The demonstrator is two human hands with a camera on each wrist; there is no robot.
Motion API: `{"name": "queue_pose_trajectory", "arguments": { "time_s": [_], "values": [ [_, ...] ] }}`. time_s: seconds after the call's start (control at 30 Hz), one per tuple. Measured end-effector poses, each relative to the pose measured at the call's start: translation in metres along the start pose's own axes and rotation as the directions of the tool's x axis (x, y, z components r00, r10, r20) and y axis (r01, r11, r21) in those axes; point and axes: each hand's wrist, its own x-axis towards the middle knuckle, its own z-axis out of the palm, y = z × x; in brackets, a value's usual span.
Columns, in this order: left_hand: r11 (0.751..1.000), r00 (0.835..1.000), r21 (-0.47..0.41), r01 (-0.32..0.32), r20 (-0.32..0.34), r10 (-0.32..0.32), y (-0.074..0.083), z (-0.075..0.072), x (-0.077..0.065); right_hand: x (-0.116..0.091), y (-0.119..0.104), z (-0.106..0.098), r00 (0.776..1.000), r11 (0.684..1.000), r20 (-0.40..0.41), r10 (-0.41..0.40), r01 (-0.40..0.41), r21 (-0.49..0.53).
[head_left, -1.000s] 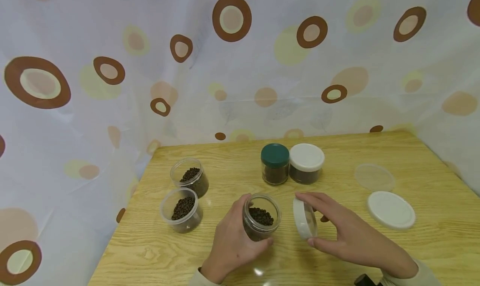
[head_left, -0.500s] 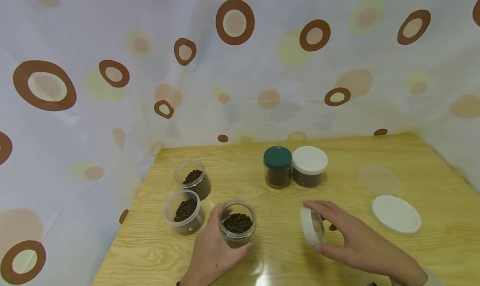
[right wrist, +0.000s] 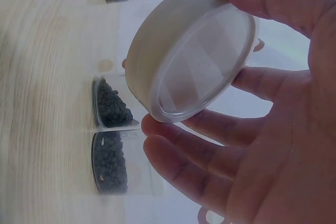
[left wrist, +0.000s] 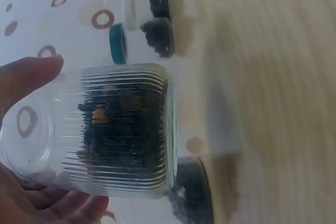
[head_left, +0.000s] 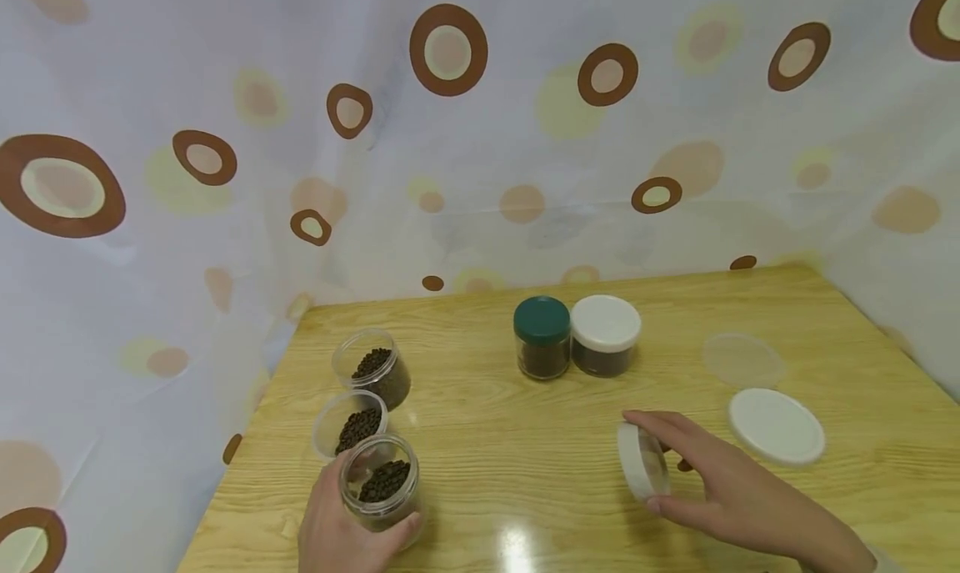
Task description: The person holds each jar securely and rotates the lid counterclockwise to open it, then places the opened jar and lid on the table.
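Two far jars (head_left: 543, 358) are lidded; two left tubs (head_left: 390, 383) and the near-left jar (head_left: 384, 510) are still uncovered. The left hand (head_left: 336, 525) curls its fingers round that jar; the right hand (head_left: 712, 483) pinches a lid (head_left: 636, 464).

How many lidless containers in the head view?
3: a ribbed jar in the left hand, a tub behind it, partly covered, and a clear jar behind the tub. None seem fully hidden.

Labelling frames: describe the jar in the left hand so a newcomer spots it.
Near left at the wooden table, find the left hand. It holds a clear, open jar partly filled with dark beans. Unlike the two open containers just beyond, it is gripped.
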Motion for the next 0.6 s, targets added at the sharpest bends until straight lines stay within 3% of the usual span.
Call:
{"name": "queue_pose_trajectory", "arguments": {
  "time_s": [0.1,0.23,0.6],
  "values": [
    [0.998,0.998,-0.01,0.055,-0.024,-0.056,-0.01,-0.003,0.0,-0.001,0.003,0.001,1.0,1.0,0.012,0.011,-0.011,0.013],
    [0.996,0.995,-0.057,0.063,-0.077,-0.067,-0.025,-0.005,0.002,-0.004,0.005,0.004,0.999,1.0,0.026,0.018,-0.019,0.023],
    [0.987,0.993,-0.114,0.111,-0.033,-0.115,-0.049,-0.008,0.012,-0.009,0.014,0.004,0.995,0.999,0.091,0.039,-0.04,0.013]
  ]
}}
